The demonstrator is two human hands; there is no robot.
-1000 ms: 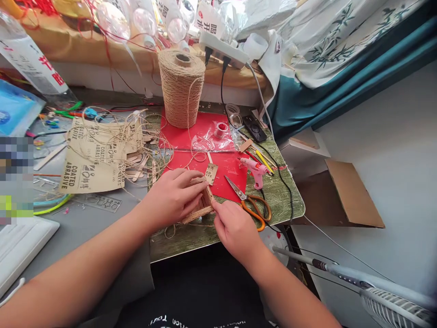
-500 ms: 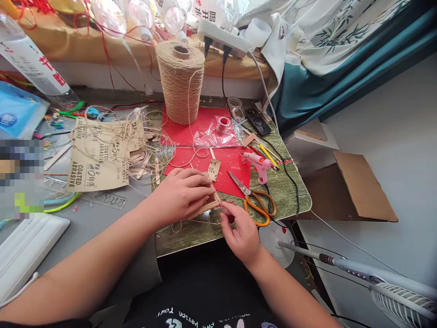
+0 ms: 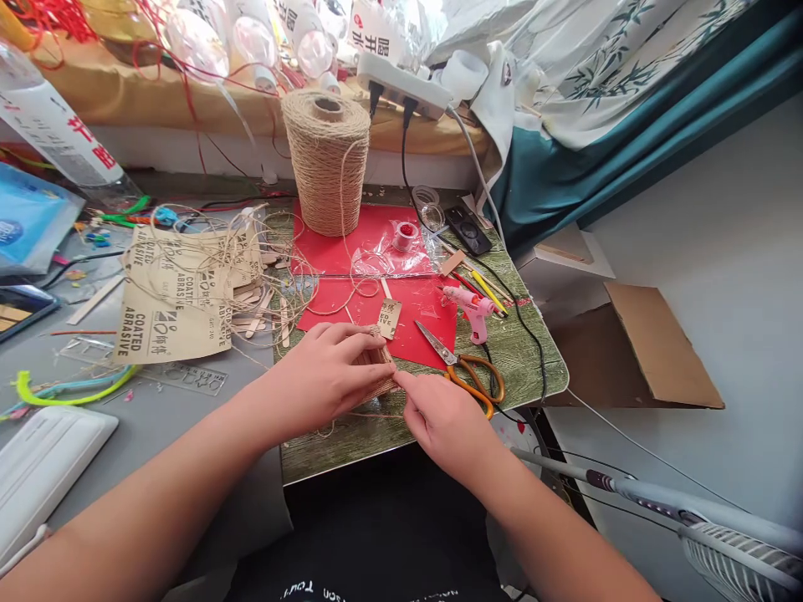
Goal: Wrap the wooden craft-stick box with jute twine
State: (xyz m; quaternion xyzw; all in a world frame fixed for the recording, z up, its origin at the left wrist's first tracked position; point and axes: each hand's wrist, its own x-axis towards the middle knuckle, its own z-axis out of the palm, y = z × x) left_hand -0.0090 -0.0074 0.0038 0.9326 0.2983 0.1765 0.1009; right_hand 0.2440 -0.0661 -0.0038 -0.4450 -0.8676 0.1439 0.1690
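In the head view, the twine-wrapped piece [image 3: 375, 357] sits over the bench [image 3: 314, 456], left of the scissors [image 3: 457, 361]. The person's left hand [image 3: 332, 368] covers it, fingers clamped around it, while the right hand [image 3: 448, 422], between it and the scissors, sets an index fingertip at its corner; whether that thumb pinches too cannot be told. The scissors lie just beside the right hand, so a sideways slip could bring knuckles against them. The pink glue gun [image 3: 470, 309] rests just beyond the scissors; its cord runs past their handles, so a knock there could drag it. Left of and beyond the scissors, the twine spool [image 3: 326, 167] trails loose strand, which could snag and tug the wrapping out of line if caught.
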